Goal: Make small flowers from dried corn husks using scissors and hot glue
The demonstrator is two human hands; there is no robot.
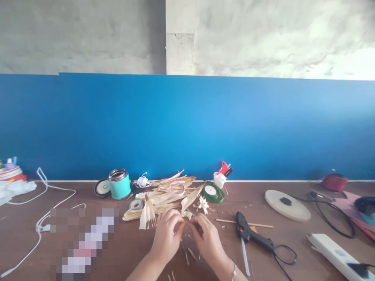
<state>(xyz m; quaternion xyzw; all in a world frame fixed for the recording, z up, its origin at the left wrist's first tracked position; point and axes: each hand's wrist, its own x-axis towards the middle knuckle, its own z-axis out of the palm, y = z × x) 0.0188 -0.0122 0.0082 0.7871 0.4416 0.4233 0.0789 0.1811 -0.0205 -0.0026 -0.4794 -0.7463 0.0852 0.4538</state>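
Observation:
Both my hands meet at the table's near middle. My left hand (165, 234) has its fingers curled and pinched toward my right hand (208, 236), which is also curled; between the fingertips sits a small pale strip of dried husk (187, 214). Just beyond lies a pile of dried corn husks (164, 195) with a clear tape ring (177, 188) on it and a small husk flower (203, 203) to the right. Thin husk shreds (190, 253) lie on the brown table (123, 249) between my wrists.
A black glue gun (253, 234) and a wooden stick (244, 223) lie right of my hands. Green ribbon rolls (213, 192), a teal metal cup (119, 183), a white cup of pens (220, 177), a round white lid (287, 205), a power strip (336, 255) and white cables (43, 218) surround.

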